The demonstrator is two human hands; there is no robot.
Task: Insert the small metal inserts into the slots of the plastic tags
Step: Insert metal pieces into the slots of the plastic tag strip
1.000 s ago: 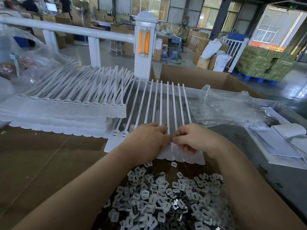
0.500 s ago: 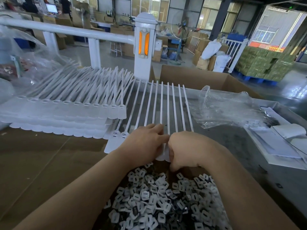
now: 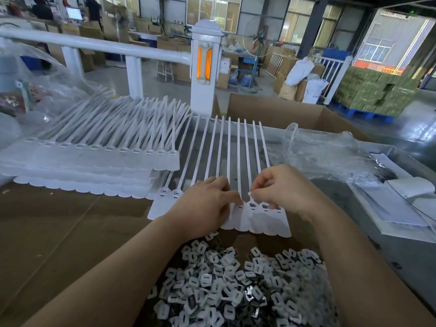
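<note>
A joined row of white plastic tags (image 3: 264, 223) lies flat at the table's middle, long straps pointing away from me. My left hand (image 3: 205, 206) rests palm down on the row's left part and hides several tag heads. My right hand (image 3: 280, 190) hovers over the tag heads on the right and pinches a small white insert (image 3: 250, 193) at its fingertips, just above an open slot. Close to me, a heap of small inserts (image 3: 236, 279) fills a cardboard box. Two tag heads (image 3: 171, 193) show left of my left hand.
A thick stack of white tag rows (image 3: 94, 161) lies at the left on the brown table (image 3: 59, 232). Crumpled clear plastic bags (image 3: 325, 152) and white papers (image 3: 401, 208) sit at the right. An open cardboard box (image 3: 283, 114) and a white railing post (image 3: 205, 67) stand behind.
My right hand dipped toward the tags' lower edge half a second ago and has come back up to the tag heads with an insert pinched. My left hand stayed on the row.
</note>
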